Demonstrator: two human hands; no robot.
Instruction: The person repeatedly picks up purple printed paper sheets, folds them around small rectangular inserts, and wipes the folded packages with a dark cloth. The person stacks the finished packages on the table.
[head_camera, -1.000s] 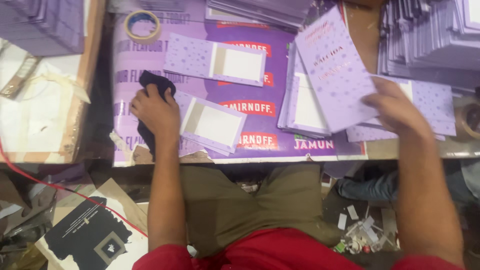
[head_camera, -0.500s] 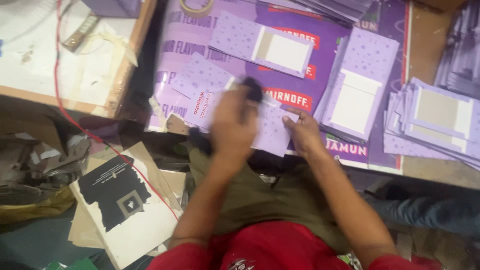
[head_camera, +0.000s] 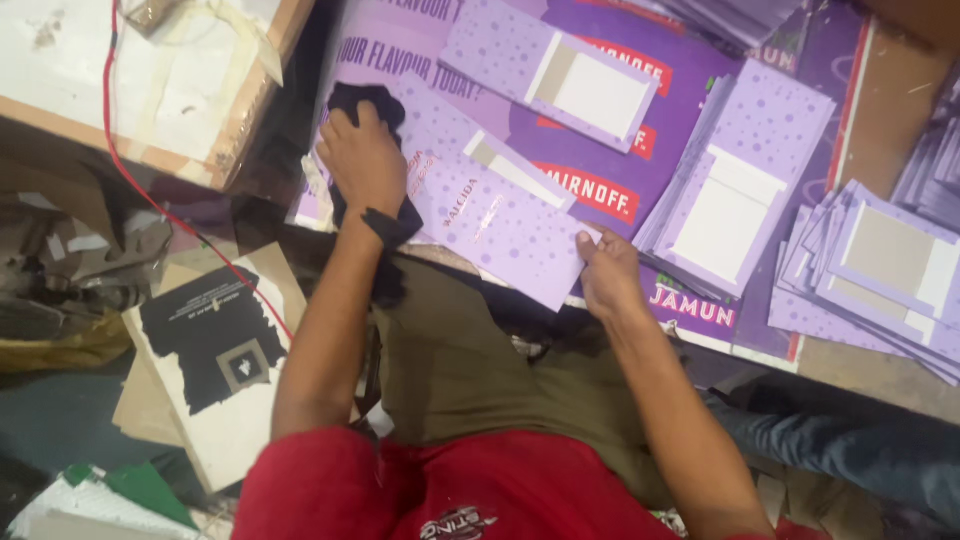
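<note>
Left hand (head_camera: 362, 160): fingers curled down over a black cloth (head_camera: 385, 215), pressing it flat onto the near-left end of a purple dotted card panel (head_camera: 490, 215); cloth sticks out above the knuckles and trails under the wrist. Right hand (head_camera: 608, 275): thumb and fingers pinching the panel's near-right corner, fingertips tucked under the edge, not spread. Panel lies slantwise across a purple printed sheet (head_camera: 610, 120) covering the worktable, its near edge overhanging toward the person's lap. Just beyond it, another purple panel with a white window (head_camera: 555, 75); to the right a leaning stack of the same panels (head_camera: 735, 180), and farther right a fanned pile of them (head_camera: 880, 270). Left of the purple sheet, a white board with taped edges (head_camera: 150, 90) and a red wire (head_camera: 150, 190) running down past it. On the floor, a black-and-white card (head_camera: 215, 345). Risks, as I judge: the pinch is only at one corner, so a hard wipe could skew or crease the panel, or slide it off the overhanging edge; the loose cloth tail could snag the panel's near edge; a right elbow swing might knock the leaning stack.
</note>
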